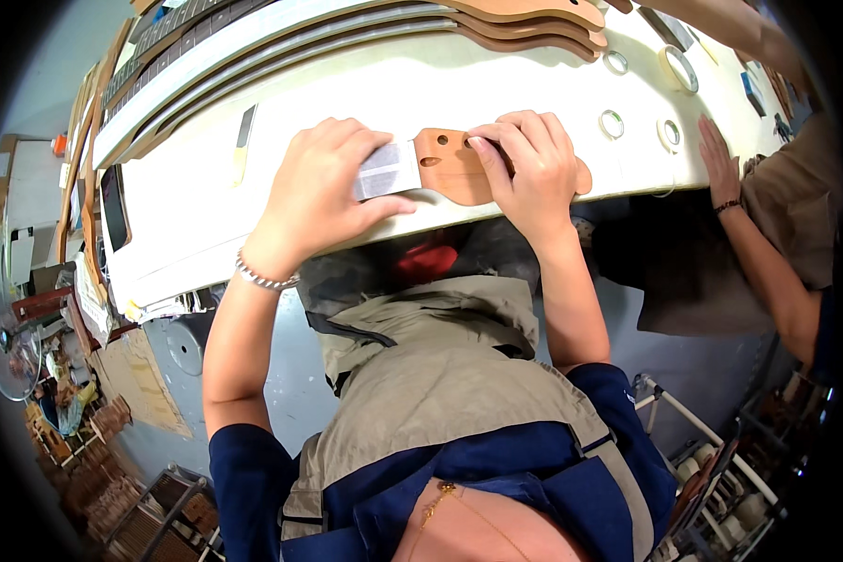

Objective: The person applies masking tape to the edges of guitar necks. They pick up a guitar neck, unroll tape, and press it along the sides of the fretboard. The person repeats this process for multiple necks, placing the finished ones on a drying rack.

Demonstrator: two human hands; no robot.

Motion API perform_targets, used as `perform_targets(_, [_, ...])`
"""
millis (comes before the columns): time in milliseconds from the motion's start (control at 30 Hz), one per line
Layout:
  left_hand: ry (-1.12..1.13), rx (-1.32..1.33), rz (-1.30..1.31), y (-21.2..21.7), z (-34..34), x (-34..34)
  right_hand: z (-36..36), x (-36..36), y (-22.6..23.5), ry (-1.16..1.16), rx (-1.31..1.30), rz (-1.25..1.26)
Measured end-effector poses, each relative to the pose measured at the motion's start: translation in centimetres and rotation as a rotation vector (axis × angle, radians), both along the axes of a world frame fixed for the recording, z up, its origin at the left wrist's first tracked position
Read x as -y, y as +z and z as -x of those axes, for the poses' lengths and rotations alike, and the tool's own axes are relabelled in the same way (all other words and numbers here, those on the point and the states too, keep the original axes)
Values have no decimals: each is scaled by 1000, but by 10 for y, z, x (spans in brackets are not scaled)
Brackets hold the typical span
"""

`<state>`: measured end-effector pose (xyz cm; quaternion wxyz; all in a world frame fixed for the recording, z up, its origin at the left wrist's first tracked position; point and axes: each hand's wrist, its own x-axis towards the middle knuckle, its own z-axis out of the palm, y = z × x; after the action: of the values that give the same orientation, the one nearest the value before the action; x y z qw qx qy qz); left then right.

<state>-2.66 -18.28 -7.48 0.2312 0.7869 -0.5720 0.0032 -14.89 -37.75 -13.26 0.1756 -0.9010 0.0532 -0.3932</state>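
A guitar neck lies near the front edge of the white worktable, its tan wooden headstock (450, 178) to the right with several round holes showing. Just left of the headstock, a grey-and-white covering (389, 171) lies over the neck's face. My left hand (317, 183) grips the neck over this covering, thumb along the near side and fingers at the far side. My right hand (532, 169) holds the headstock, thumb and fingers bent onto its upper face and hiding part of it. The rest of the neck is hidden under my left hand.
Several guitar necks (525, 13) lie stacked along the far side of the worktable (187, 229). A flat blade-like tool (244, 140) and a phone (116, 208) sit left. Tape rolls (612, 125) stand right, near another person's hand (718, 161) resting on the table.
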Motion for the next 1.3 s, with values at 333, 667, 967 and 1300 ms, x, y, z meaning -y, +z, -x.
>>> perform_targets(333, [-106, 242, -47, -2, -8, 11, 0, -11, 17, -46, -125, 3])
perform_targets(667, [286, 286, -367, 26, -77, -207, 2, -10, 16, -12, -157, 77])
perform_targets(967, [765, 533, -774, 73, -99, -312, 2, -14, 27, 69, -206, 16])
perform_targets(1300, [206, 144, -436, 38, -59, -185, 8, -12, 43, 305, -280, 92])
